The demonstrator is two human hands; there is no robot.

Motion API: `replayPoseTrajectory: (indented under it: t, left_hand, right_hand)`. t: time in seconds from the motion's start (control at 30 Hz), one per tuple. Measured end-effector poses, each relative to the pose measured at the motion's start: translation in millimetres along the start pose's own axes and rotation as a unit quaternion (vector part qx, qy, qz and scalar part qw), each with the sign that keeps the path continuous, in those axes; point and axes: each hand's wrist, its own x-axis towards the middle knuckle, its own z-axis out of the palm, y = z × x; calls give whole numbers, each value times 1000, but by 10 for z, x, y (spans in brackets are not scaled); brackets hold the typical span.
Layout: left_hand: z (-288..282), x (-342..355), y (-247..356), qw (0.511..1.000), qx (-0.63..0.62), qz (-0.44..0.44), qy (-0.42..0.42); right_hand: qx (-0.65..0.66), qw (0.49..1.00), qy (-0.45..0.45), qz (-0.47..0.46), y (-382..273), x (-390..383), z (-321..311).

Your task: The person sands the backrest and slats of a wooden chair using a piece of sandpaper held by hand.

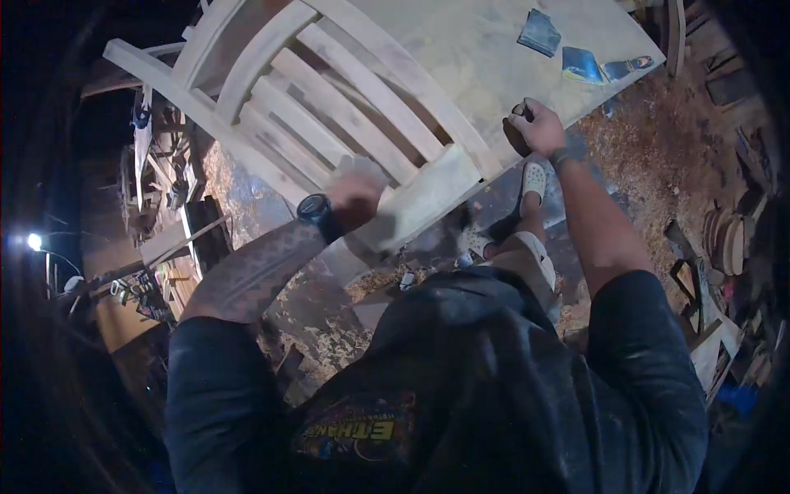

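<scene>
A pale wooden frame with curved rails and several slats (pixel 354 95), like a chair back, lies on a broad dusty board (pixel 485 49). My left hand (pixel 360 198), with a dark watch on its wrist, is over the frame's near rail (pixel 424 198), at the slats' lower ends. It is smeared by motion, and a pale patch by its fingers cannot be made out. Above the board's near edge, right of the frame, my right hand (pixel 539 128) is closed, thumb against the curled fingers. Something dark shows at the fingers; its kind is unclear.
Dark folded sheets (pixel 539 33) and blue-and-dark scraps (pixel 582 64) lie on the board's far right. Wood shavings (pixel 634 165) cover the floor. Timber offcuts (pixel 724 239) are piled at right, more wood stands at left, and a bright lamp (pixel 34 241) shines at far left.
</scene>
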Motion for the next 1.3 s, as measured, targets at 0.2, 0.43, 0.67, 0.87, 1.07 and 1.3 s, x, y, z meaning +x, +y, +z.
replayPoseTrajectory:
  t: [0.2, 0.43, 0.67, 0.87, 1.07, 1.3]
  left_hand:
    - [602, -75, -58, 990, 54, 6, -132]
    - [689, 176, -53, 975, 55, -27, -215]
    - [-238, -206, -457, 940, -299, -13, -162]
    - [-166, -930, -246, 986, -65, -156, -1]
    - [367, -1066, 44, 985, 64, -113, 110]
    - [619, -777, 99, 984, -67, -150, -68]
  right_hand:
    - [14, 999, -14, 28, 23, 25, 2]
    - [-17, 1000, 9, 21, -32, -5, -29]
    - [1, 1000, -26, 10, 273, 177, -20]
    - [70, 996, -48, 4, 377, 259, -4]
    - [108, 991, -66, 47, 323, 249, -43]
    - [116, 988, -69, 69, 268, 217, -75]
